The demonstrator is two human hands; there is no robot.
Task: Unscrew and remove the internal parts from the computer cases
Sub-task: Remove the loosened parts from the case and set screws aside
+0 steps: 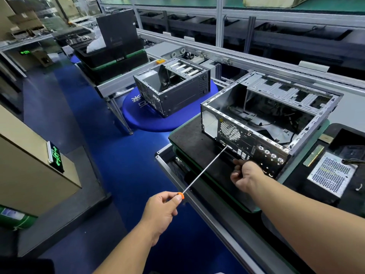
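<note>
An open metal computer case [256,119] lies on a black pad [189,135] on the workbench, its rear panel facing me. My left hand [164,208] grips the orange handle of a long screwdriver [205,171]; the thin shaft runs up and right, and its tip meets the rear panel near the port cutouts. My right hand [245,175] hangs with curled fingers just in front of the rear panel's lower edge; whether it holds anything small I cannot tell. Loose black cables lie inside the case.
A second open case [173,89] stands on a blue round stool [150,123] farther back. A removed power supply [331,175] and a memory stick [314,156] lie on the black mat at right. Black trays stack at the back left. Cardboard boxes [29,159] line the blue-floored aisle.
</note>
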